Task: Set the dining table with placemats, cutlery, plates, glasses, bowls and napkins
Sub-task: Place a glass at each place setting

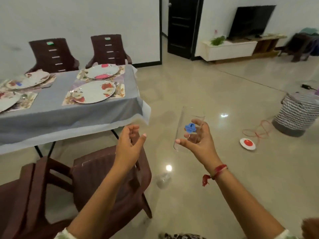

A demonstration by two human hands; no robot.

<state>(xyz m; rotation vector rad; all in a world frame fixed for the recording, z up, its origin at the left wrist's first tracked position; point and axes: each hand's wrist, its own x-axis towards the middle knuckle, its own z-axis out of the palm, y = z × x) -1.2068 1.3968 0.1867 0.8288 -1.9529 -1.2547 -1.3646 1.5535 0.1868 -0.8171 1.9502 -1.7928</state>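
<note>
My right hand (198,138) grips a clear drinking glass (187,121) with a blue flower print, held tilted in the air to the right of the table. Beside it, my left hand (128,145) hovers with loosely curled fingers and holds nothing. The dining table (51,116) at the left wears a grey cloth. On it lie floral placemats (68,100) with floral plates (93,92) on top; a second plate (102,71) sits behind, and more plates (32,81) lie at the far left, blurred.
Brown plastic chairs stand behind the table (53,54) and just below my arms (96,178). Something clear (163,180) lies on the floor tiles. A striped basket (296,114), a red cable (257,131) and a red-and-white disc (247,143) are on the floor at the right.
</note>
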